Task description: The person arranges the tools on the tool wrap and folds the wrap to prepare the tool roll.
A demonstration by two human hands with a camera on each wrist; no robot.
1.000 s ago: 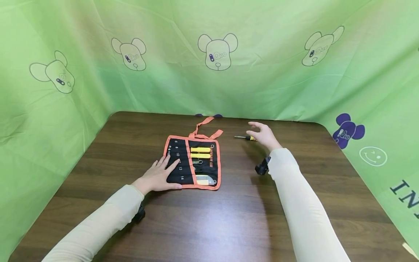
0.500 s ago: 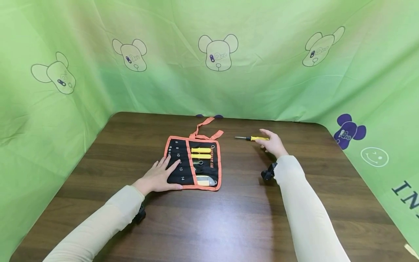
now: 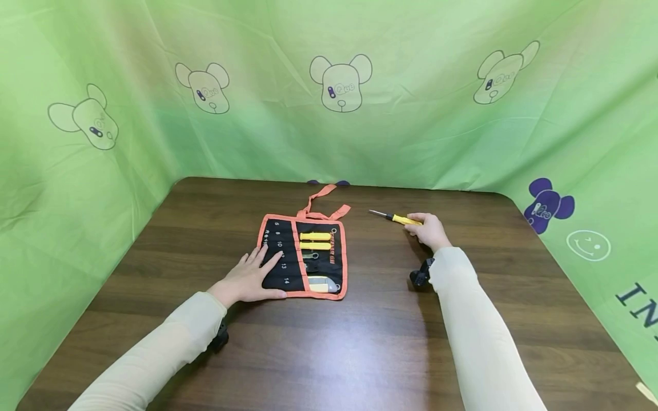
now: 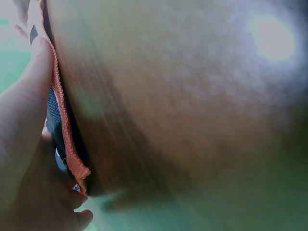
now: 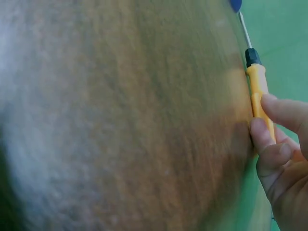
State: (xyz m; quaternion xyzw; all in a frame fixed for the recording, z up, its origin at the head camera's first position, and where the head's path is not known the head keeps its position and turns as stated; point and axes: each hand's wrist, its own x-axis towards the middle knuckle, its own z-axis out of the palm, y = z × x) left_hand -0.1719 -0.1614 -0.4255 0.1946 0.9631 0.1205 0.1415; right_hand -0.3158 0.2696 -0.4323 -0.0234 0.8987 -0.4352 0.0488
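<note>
A black tool pouch (image 3: 336, 268) with orange edging lies flat on the table, numbers printed down its left part. Spread across that part, my left hand (image 3: 249, 278) rests on the cloth; in the left wrist view its thumb (image 4: 38, 67) lies along the orange edge. Two yellow handles (image 3: 316, 246), a small wrench end (image 3: 315, 256) and a yellow-and-grey utility knife (image 3: 323, 284) show in the pockets. To the right, my right hand (image 3: 430, 231) pinches the yellow handle of a screwdriver (image 3: 393, 218) between thumb and fingers. Its metal tip points left, toward the pouch's side.
Orange ties (image 3: 321, 214) trail from the pouch's far edge. The brown wooden table (image 3: 329, 354) meets a green cloth backdrop (image 3: 339, 142) at the back and both sides. A pale object (image 3: 646, 394) sits at the table's right front edge.
My right hand drew back rightward along the screwdriver, then closed on its handle. The screwdriver has turned slightly, handle end nearer me. My left hand stays in place.
</note>
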